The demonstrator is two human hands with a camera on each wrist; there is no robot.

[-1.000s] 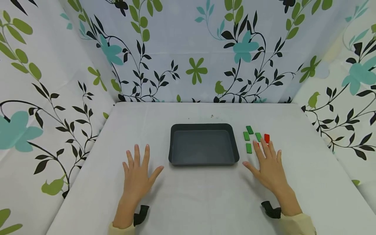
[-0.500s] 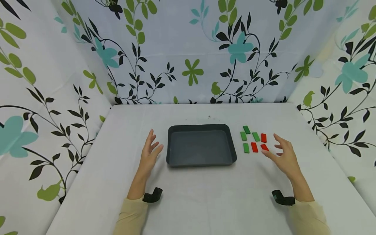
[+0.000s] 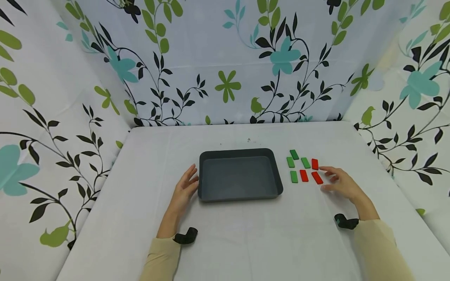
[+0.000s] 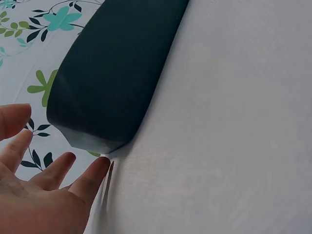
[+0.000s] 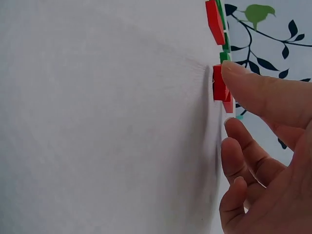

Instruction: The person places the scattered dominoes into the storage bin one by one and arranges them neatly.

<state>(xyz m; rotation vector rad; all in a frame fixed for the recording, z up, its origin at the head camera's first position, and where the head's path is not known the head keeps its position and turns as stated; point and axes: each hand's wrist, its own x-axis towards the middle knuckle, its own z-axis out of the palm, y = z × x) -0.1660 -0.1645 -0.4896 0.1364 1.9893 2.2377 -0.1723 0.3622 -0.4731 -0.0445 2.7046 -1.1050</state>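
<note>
A dark grey rectangular tray (image 3: 240, 177) lies on the white table. My left hand (image 3: 183, 193) stands at its left side, fingers loosely bent; in the left wrist view the fingertips are right by the tray's end wall (image 4: 92, 139). To the right of the tray are small flat rectangular blocks: a few red, among them the slanted red block (image 3: 317, 178) and an upright red block (image 3: 314, 164), and several green ones such as the green block (image 3: 293, 176). My right hand (image 3: 346, 187) is just right of the red blocks, thumb and fingers apart, nothing between them.
White cloth with printed leaves and flowers (image 3: 228, 86) hangs behind the table and along both sides. A black camera mount (image 3: 186, 236) sits on the left wrist, another mount (image 3: 346, 221) on the right. Small dark specks (image 3: 249, 139) mark the table behind the tray.
Both hands were spread flat above the table, then turned inward. The left moved right to the tray's side; the right moved outward and lowered beside the red blocks, uncovering them.
</note>
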